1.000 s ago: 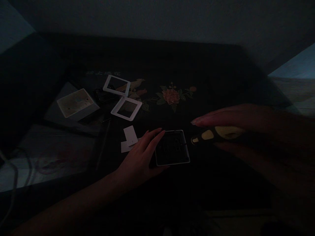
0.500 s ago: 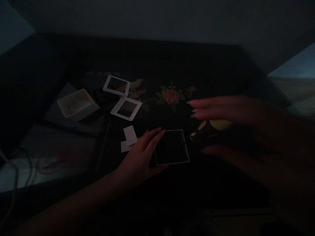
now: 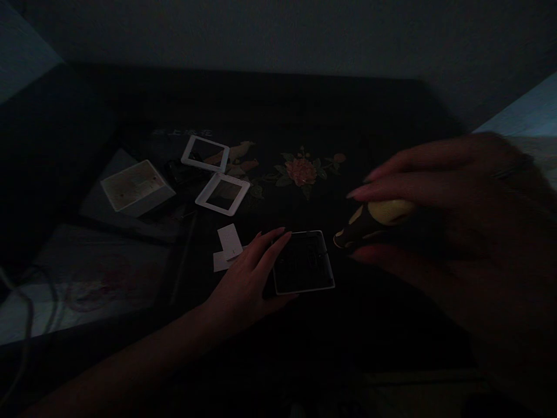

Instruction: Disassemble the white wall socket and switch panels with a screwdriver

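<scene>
The scene is very dark. My left hand lies on the dark table with its fingers stretched out, resting against the left edge of a square white-rimmed plate with dark insides. My right hand hovers at the right, fingers wrapped loosely round a screwdriver with a yellow and black handle. The tool's thin shaft points left and its tip reaches the plate's upper right part.
Two white square frames lie at the back left on the black table with a painted flower. A pale box sits further left. Small white pieces lie beside my left hand. Cables hang at the far left.
My right hand has risen and curled round the screwdriver handle, tilting the tool so that it points down and left toward the plate. My left hand has stayed put.
</scene>
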`<state>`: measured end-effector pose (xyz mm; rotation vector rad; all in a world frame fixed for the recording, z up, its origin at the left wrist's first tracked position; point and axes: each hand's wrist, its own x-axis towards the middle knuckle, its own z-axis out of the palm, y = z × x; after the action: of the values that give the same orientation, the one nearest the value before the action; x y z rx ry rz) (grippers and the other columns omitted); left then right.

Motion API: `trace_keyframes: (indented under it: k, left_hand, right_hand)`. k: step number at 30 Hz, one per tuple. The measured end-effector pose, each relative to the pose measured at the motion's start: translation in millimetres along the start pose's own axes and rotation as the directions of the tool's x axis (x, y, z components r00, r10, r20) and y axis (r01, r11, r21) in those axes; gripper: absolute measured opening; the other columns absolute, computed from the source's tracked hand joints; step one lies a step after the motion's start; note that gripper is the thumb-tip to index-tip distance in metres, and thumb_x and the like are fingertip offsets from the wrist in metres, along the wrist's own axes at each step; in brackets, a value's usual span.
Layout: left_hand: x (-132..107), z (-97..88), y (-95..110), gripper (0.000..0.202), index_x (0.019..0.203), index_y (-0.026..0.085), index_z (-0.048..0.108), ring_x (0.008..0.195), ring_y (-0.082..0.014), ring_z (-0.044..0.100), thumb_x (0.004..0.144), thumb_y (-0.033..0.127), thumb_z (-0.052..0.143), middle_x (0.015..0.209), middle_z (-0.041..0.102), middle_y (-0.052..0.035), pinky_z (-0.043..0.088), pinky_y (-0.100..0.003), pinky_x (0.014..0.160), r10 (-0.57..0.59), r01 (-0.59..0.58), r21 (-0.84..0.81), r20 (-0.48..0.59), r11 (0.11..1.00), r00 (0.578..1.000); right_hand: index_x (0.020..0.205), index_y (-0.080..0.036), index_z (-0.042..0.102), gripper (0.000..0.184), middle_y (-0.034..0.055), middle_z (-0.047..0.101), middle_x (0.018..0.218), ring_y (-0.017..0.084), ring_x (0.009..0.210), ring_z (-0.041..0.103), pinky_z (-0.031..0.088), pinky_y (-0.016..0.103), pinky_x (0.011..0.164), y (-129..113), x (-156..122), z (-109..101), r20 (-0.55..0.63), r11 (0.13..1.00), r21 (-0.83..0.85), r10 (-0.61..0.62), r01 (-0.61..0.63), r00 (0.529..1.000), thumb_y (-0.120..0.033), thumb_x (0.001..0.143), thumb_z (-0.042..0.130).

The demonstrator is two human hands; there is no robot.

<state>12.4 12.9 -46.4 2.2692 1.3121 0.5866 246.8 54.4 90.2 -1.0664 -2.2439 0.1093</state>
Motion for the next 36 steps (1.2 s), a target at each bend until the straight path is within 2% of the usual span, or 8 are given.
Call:
trace_keyframes:
  k: [3, 7, 13, 16, 20, 27, 32, 36]
  left_hand:
    - [0, 0.4, 0, 0.096, 0.154, 0.030, 0.014, 0.140, -0.0416, 0.042, 0.080, 0.032, 0.076, 0.156, 0.036, -0.0175, 0.046, -0.064, 0.107, -0.002, 0.002, 0.001, 0.000, 1.000, 1.000]
    - [0, 0.2, -1, 0.097, 0.155, 0.029, 0.014, 0.141, -0.0415, 0.041, 0.080, 0.031, 0.076, 0.157, 0.036, -0.0174, 0.045, -0.064, 0.108, 0.016, -0.016, -0.007, 0.001, 1.000, 1.000]
    - [1, 0.3, 0, 0.094, 0.154, 0.027, 0.017, 0.141, -0.0409, 0.041, 0.081, 0.034, 0.076, 0.155, 0.037, -0.0176, 0.045, -0.062, 0.109, 0.014, -0.014, 0.004, -0.013, 1.000, 1.000]
    - [0, 0.2, 0, 0.093, 0.153, 0.026, 0.018, 0.141, -0.0418, 0.041, 0.081, 0.034, 0.075, 0.156, 0.036, -0.0186, 0.045, -0.062, 0.109, 0.019, -0.019, 0.009, -0.009, 1.000, 1.000]
    - [1, -0.9, 1, 0.092, 0.154, 0.025, 0.016, 0.140, -0.0405, 0.043, 0.082, 0.034, 0.074, 0.155, 0.037, -0.0198, 0.045, -0.062, 0.109, 0.043, -0.043, -0.002, -0.015, 0.999, 0.999]
    - [0, -0.7, 0, 0.097, 0.155, 0.028, 0.013, 0.140, -0.0417, 0.043, 0.080, 0.033, 0.076, 0.156, 0.037, -0.0185, 0.046, -0.064, 0.107, 0.022, -0.022, 0.002, 0.001, 1.000, 1.000]
    - [-1, 0.0, -1, 0.098, 0.155, 0.028, 0.011, 0.141, -0.0412, 0.040, 0.081, 0.032, 0.075, 0.157, 0.035, -0.0178, 0.044, -0.063, 0.109, 0.022, -0.022, -0.002, 0.005, 1.000, 1.000]
    - [0, -0.4, -1, 0.097, 0.156, 0.030, 0.010, 0.142, -0.0407, 0.040, 0.082, 0.032, 0.074, 0.157, 0.034, -0.0169, 0.043, -0.063, 0.110, 0.022, -0.022, -0.003, 0.006, 1.000, 1.000]
  right_hand:
    - [0.117, -0.026, 0.070, 0.026, 0.0019, 0.069, 0.100, 0.019, 0.094, 0.069, 0.058, 0.026, 0.077, -1, 1, 0, -0.028, 0.997, -0.063, -0.042, 0.040, 0.999, -0.028, 0.092, 0.066]
    - [0.127, -0.032, 0.061, 0.035, -0.0057, 0.067, 0.125, 0.016, 0.115, 0.064, 0.052, 0.027, 0.097, 2, -2, -5, 0.119, 0.995, 0.099, -0.040, 0.028, 0.992, -0.021, 0.094, 0.061]
    - [0.098, -0.027, 0.068, 0.005, -0.0034, 0.070, 0.106, 0.014, 0.106, 0.065, 0.052, 0.025, 0.093, 1, -1, 1, 0.001, 0.998, 0.050, -0.029, 0.029, 1.000, -0.026, 0.094, 0.064]
    - [0.113, -0.030, 0.065, 0.024, -0.0064, 0.068, 0.125, 0.015, 0.116, 0.064, 0.049, 0.026, 0.102, 1, -4, -1, 0.077, 0.996, 0.092, -0.010, 0.003, 0.997, -0.018, 0.093, 0.061]
    - [0.135, -0.032, 0.052, 0.042, -0.0054, 0.058, 0.145, 0.019, 0.117, 0.065, 0.053, 0.030, 0.100, 3, -8, -2, 0.137, 0.992, 0.118, 0.027, -0.044, 0.990, -0.027, 0.094, 0.058]
    - [0.114, -0.021, 0.065, 0.023, 0.0019, 0.070, 0.113, 0.020, 0.105, 0.067, 0.055, 0.028, 0.088, 3, 0, 3, 0.030, 0.997, -0.068, -0.037, 0.039, 0.999, -0.026, 0.091, 0.065]
    - [0.126, -0.037, 0.063, 0.037, -0.0044, 0.064, 0.124, 0.018, 0.114, 0.060, 0.051, 0.028, 0.093, 6, -5, -9, 0.080, 0.998, -0.040, -0.048, 0.051, 0.996, -0.021, 0.093, 0.061]
    - [0.126, -0.036, 0.061, 0.030, -0.0055, 0.067, 0.122, 0.018, 0.112, 0.062, 0.050, 0.030, 0.097, 2, -6, -3, 0.060, 0.999, -0.052, 0.000, 0.003, 0.998, -0.043, 0.098, 0.056]
